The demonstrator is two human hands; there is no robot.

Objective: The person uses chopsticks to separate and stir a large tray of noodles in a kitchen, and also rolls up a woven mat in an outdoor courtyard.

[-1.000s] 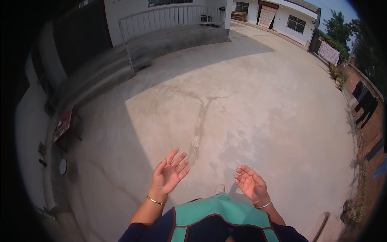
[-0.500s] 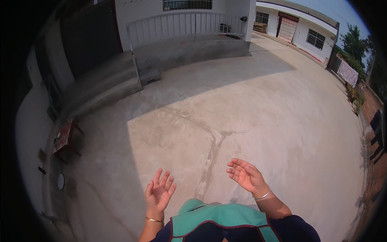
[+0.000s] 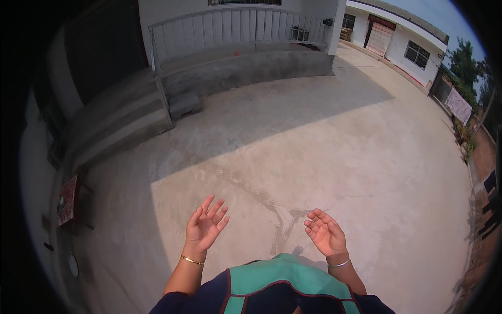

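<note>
Fingers (image 3: 207, 203) of the left hand (image 3: 204, 227) spread wide, slightly bent, palm toward the wearer, nothing in them; fingers of the right hand (image 3: 327, 235) closer together, loosely curled, thumb apart, also empty. Step, as I judge it: both hands just held out in the air, well apart, no handling under way. Any grip from this pose would call for fingers to move and close, since nothing lies between them. Nearest thing is the apron (image 3: 287, 269), below and between the two sets of fingers, touched by neither. Counts: two hands; two bangles, one gold bangle (image 3: 192, 260) below the left fingers, one silver bangle (image 3: 339, 263) below the right; one apron. One table (image 3: 68, 201), well left of the left fingers; one white disc (image 3: 73, 266), lower left of them, too blurred to identify. One railing (image 3: 235, 29) and one flight of steps (image 3: 125, 123), well beyond the left fingers; one curtain (image 3: 380, 39), far beyond the right. One pink cloth (image 3: 459, 107), beyond and right of the right fingers; dark clothes (image 3: 491, 204) out right, can't count. Cracked concrete (image 3: 314, 157) under and beyond all fingers.
</note>
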